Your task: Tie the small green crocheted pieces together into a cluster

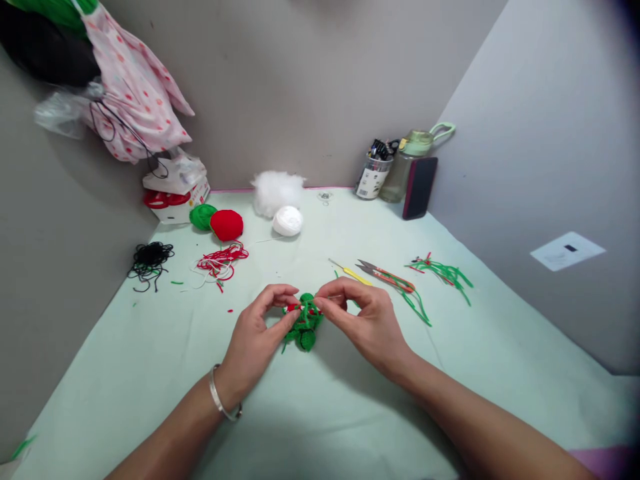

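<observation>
A small green crochet piece (306, 340) with red and white parts is held over the table, in the middle of the view. My left hand (257, 323) pinches its left side between thumb and fingers. At its upper right edge my right hand (367, 320) is closed, thumb and index finger pressed together. Something thin and pale shows by those fingertips, too small to name. A yellow-handled crochet hook (356, 275) lies just beyond my right hand, beside orange-handled thread snips (385, 275) with green yarn strands (420, 310) over them.
Farther back sit green (202, 217), red (227, 225) and white (288, 221) yarn balls and white stuffing (277, 192). Black yarn (151, 259) and red-white strands (220, 262) lie left; green scraps (445, 272) right. A phone (420, 189), bottle (397, 177) and pen cup (373, 179) stand back right.
</observation>
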`<state>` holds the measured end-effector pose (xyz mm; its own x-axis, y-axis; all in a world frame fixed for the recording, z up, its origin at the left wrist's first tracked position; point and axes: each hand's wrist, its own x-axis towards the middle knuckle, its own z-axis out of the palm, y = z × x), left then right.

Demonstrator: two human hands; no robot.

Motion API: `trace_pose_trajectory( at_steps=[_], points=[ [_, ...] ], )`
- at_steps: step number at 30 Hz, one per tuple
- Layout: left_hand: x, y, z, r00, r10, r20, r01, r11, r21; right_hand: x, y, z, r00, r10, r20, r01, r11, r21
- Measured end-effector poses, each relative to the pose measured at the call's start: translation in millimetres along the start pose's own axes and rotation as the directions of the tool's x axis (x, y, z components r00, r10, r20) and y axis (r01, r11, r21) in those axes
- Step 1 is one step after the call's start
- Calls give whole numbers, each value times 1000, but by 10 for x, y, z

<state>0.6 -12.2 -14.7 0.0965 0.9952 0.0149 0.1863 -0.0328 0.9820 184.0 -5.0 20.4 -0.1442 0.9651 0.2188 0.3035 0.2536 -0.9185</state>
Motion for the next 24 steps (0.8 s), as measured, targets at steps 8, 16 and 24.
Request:
trace_pose_trajectory(
  at_steps=[8,16,24],
  points=[
    [2,-41,-3,999,35,23,-35,999,23,19,-16,-23,998,-63,-16,65,992,110],
    [-6,-38,10,999,20,50,-20,1000,3,31,0,-7,984,89,154,-146,898,415],
    [11,-17,-32,1000,1,-20,-1,1000,-29,126,-10,-165,940,169,297,-320,737,595]
  ],
)
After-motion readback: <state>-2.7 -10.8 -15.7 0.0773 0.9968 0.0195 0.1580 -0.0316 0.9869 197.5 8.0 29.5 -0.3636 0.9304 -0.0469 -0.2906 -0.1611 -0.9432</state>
